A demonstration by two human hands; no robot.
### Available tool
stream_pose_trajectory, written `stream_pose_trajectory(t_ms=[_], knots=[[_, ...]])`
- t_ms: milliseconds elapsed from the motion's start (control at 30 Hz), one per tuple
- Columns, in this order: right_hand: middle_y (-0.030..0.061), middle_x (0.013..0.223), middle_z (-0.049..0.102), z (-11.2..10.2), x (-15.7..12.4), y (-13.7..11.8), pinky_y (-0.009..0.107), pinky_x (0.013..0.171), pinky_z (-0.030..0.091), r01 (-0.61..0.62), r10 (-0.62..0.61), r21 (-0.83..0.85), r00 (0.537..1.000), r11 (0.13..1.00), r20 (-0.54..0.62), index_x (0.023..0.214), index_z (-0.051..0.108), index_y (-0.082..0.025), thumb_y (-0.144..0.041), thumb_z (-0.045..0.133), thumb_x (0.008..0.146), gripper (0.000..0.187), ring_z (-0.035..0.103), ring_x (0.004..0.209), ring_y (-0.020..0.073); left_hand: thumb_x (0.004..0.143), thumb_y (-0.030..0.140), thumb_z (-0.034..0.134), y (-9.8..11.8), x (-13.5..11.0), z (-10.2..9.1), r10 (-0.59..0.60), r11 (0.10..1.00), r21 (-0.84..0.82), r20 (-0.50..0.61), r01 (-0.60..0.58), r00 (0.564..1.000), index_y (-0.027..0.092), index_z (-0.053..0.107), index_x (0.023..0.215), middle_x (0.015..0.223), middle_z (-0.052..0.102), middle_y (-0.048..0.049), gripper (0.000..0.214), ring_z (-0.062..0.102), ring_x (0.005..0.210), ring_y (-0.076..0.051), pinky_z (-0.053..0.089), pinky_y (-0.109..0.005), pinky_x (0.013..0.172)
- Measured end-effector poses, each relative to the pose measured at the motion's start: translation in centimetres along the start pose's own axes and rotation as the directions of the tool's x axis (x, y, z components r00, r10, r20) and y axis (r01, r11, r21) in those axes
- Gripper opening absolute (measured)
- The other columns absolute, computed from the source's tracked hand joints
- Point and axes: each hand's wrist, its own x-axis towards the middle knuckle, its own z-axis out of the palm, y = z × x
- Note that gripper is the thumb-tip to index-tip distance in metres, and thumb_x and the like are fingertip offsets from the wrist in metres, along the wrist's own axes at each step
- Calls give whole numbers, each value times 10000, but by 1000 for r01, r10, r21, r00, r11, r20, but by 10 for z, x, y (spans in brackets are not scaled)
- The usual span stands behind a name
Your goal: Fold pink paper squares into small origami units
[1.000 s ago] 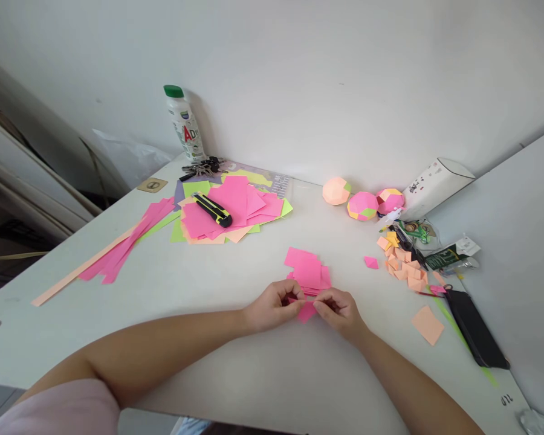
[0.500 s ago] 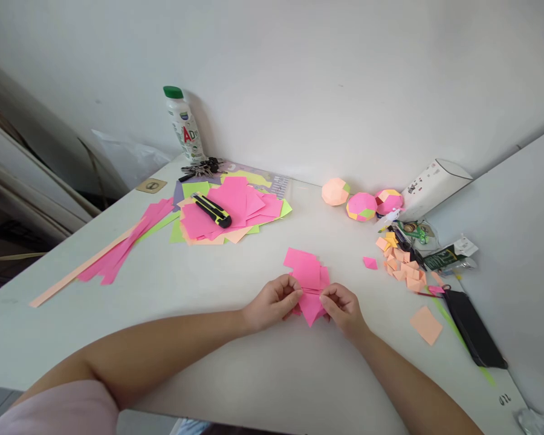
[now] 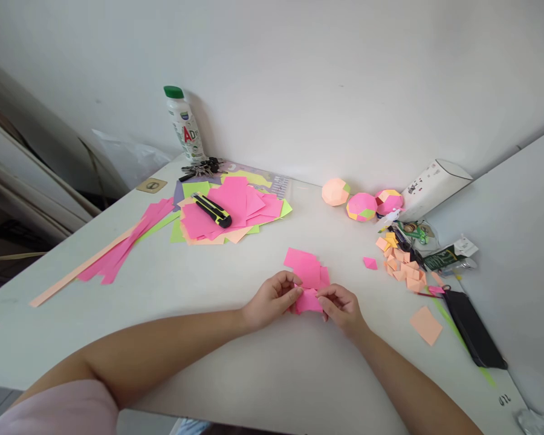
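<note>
A small pink paper piece is pinched between both my hands just above the white table. My left hand grips its left side with closed fingers. My right hand grips its right side, fingers curled. Right behind the hands lies a small stack of pink paper squares. A single folded pink piece lies to the right of that stack.
A pile of pink, green and orange sheets with a yellow-black utility knife lies at the back left, beside paper strips, keys and a bottle. Three paper balls, orange folded pieces and a black case sit right.
The pink piece hung as a downward point between my hands half a second ago; now it is folded up into a squarer shape. My hands stayed in place.
</note>
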Motion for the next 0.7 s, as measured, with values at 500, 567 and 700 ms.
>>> stream_pose_trajectory(t_ms=[500, 567, 700], knots=[[-10, 624, 593, -2, 1, 5, 232, 437, 466, 4, -3, -10, 997, 1000, 78, 951, 667, -195, -307, 644, 790, 198, 505, 465, 92, 773, 468, 618, 0, -1, -2, 29, 995, -94, 66, -23, 997, 185, 492, 1088, 710, 537, 37, 443, 558, 636, -102, 496, -290, 667], [-21, 603, 575, -2, 1, 4, 227, 435, 455, 8, -6, -26, 996, 1000, 86, 987, 666, -202, -293, 646, 788, 220, 492, 459, 88, 778, 466, 616, -1, -1, -2, 31, 995, -97, 76, -23, 997, 181, 495, 1095, 691, 542, 38, 443, 576, 646, -114, 495, -301, 680], [-35, 568, 558, -1, 2, 3, 221, 428, 450, -12, 15, -32, 996, 999, 91, 979, 676, -203, -276, 660, 773, 219, 481, 445, 83, 784, 464, 611, -2, 0, -2, 29, 994, -105, 94, -19, 995, 174, 480, 1086, 699, 575, 24, 438, 599, 665, -132, 489, -314, 689]])
